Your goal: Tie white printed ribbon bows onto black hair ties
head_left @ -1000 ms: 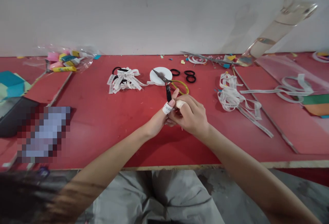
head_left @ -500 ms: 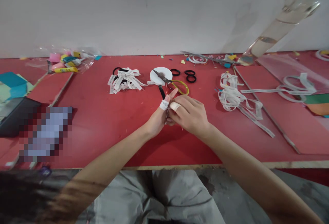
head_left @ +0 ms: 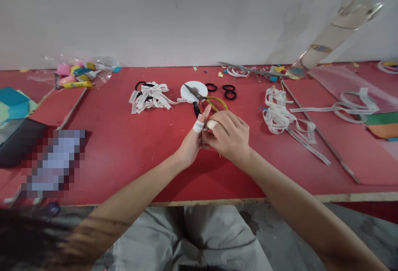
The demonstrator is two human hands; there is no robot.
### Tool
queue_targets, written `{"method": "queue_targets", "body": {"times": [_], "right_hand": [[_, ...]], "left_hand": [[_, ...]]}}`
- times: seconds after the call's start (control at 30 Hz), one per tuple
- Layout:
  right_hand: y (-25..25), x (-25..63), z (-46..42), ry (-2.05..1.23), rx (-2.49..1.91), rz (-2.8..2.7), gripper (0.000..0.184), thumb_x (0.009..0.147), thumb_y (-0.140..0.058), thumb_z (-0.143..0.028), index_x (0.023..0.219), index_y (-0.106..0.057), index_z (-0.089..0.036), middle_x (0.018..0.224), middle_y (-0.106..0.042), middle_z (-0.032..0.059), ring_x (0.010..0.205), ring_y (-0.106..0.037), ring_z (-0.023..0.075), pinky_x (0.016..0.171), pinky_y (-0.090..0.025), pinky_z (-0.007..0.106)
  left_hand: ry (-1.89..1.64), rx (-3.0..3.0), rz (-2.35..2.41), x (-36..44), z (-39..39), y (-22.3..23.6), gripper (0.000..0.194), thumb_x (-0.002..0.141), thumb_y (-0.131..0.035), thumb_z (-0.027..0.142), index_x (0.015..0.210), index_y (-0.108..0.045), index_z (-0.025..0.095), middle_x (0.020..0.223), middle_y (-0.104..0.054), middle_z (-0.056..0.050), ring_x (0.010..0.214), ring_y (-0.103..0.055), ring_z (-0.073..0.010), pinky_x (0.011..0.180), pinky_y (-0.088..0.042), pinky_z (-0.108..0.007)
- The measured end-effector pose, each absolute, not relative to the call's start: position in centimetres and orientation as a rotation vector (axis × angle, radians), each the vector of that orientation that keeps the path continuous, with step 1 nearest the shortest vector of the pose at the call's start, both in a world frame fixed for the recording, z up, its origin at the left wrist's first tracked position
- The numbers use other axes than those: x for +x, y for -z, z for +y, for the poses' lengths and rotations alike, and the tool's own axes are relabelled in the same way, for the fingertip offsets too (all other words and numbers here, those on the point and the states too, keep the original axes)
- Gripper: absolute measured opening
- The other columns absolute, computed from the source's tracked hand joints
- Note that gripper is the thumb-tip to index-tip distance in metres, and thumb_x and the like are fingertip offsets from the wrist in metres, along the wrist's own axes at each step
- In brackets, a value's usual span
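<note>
My left hand (head_left: 188, 144) is closed round a black hair tie (head_left: 196, 108), part of which sticks out beyond the thumb. A white printed ribbon (head_left: 198, 126) showing the letters "WISH" loops round that thumb. My right hand (head_left: 232, 135) meets it from the right, its fingers pinched together at the ribbon; the fingertips are mostly hidden. One right finger wears a pale wrap (head_left: 212, 124). Just beyond both hands, scissors (head_left: 214, 100) with yellow handles lie partly over a white ribbon spool (head_left: 193, 86).
Left of the spool is a heap of ribbon pieces (head_left: 152, 96) with black hair ties. Loose black hair ties (head_left: 229, 91) lie to its right. A ribbon tangle (head_left: 275, 115) rests farther right. A bottle (head_left: 329, 34) leans against the wall. A phone (head_left: 56, 159) lies at left.
The black hair tie's protruding part has swung left and shortened beyond the left thumb. Both hands stay together in nearly the same place, with small finger shifts.
</note>
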State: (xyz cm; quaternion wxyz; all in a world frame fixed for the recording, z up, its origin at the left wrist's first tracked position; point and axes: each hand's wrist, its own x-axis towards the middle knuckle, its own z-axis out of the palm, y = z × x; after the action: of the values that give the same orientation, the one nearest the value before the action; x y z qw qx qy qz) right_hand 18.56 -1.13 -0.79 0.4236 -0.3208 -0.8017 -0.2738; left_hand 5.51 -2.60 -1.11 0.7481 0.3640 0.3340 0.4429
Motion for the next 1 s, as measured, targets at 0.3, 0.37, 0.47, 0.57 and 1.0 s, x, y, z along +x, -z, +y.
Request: {"method": "queue_targets", "body": {"times": [0.3, 0.37, 0.47, 0.57, 1.0], "right_hand": [[1.1, 18.8, -0.9, 0.687, -0.71, -1.904, 0.011, 0.081, -0.062, -0.014, 0.078, -0.055, -0.022, 0.08, -0.065, 0.0033, 0.081, -0.061, 0.0174, 0.066, -0.054, 0.03], [1.0, 19.1, -0.8, 0.674, -0.635, -1.924, 0.011, 0.081, -0.064, -0.016, 0.079, -0.056, -0.022, 0.083, -0.065, 0.0034, 0.085, -0.063, 0.0188, 0.069, -0.056, 0.032], [0.8, 19.6, -0.8, 0.629, -0.502, -1.991, 0.009, 0.085, -0.061, -0.016, 0.082, -0.059, -0.024, 0.09, -0.067, 0.0025, 0.091, -0.064, 0.0186, 0.072, -0.058, 0.032], [0.9, 19.8, -0.9, 0.531, -0.447, -2.082, 0.014, 0.089, -0.056, -0.013, 0.088, -0.062, -0.026, 0.097, -0.068, 0.0015, 0.093, -0.066, 0.0172, 0.075, -0.058, 0.031], [1.4, 18.7, -1.2, 0.263, -0.527, -1.976, 0.03, 0.083, -0.059, -0.005, 0.106, -0.063, -0.024, 0.107, -0.072, 0.0054, 0.098, -0.066, 0.0181, 0.082, -0.061, 0.033]], "left_hand": [[-0.966, 0.738, 0.664, 5.8, -2.9, 0.4, 0.056, 0.092, -0.042, 0.063, 0.134, -0.057, 0.029, 0.068, -0.046, 0.002, 0.055, -0.03, -0.0078, 0.049, -0.025, -0.017], [-0.966, 0.733, 0.677, 5.8, -2.9, 0.4, 0.057, 0.092, -0.043, 0.063, 0.136, -0.056, 0.029, 0.066, -0.044, 0.003, 0.053, -0.029, -0.0072, 0.048, -0.026, -0.017], [-0.949, 0.72, 0.707, 5.9, -3.0, 0.3, 0.06, 0.091, -0.043, 0.064, 0.138, -0.055, 0.028, 0.063, -0.042, 0.003, 0.053, -0.031, -0.0078, 0.047, -0.026, -0.018], [-0.95, 0.712, 0.695, 5.9, -3.1, -0.1, 0.063, 0.09, -0.046, 0.064, 0.139, -0.054, 0.024, 0.061, -0.039, 0.003, 0.051, -0.028, -0.0082, 0.045, -0.024, -0.019], [-1.01, 0.844, 0.759, 5.8, -3.1, 0.9, 0.074, 0.087, -0.035, 0.075, 0.14, -0.052, 0.027, 0.065, -0.046, 0.001, 0.055, -0.035, -0.0099, 0.048, -0.028, -0.021]]}}
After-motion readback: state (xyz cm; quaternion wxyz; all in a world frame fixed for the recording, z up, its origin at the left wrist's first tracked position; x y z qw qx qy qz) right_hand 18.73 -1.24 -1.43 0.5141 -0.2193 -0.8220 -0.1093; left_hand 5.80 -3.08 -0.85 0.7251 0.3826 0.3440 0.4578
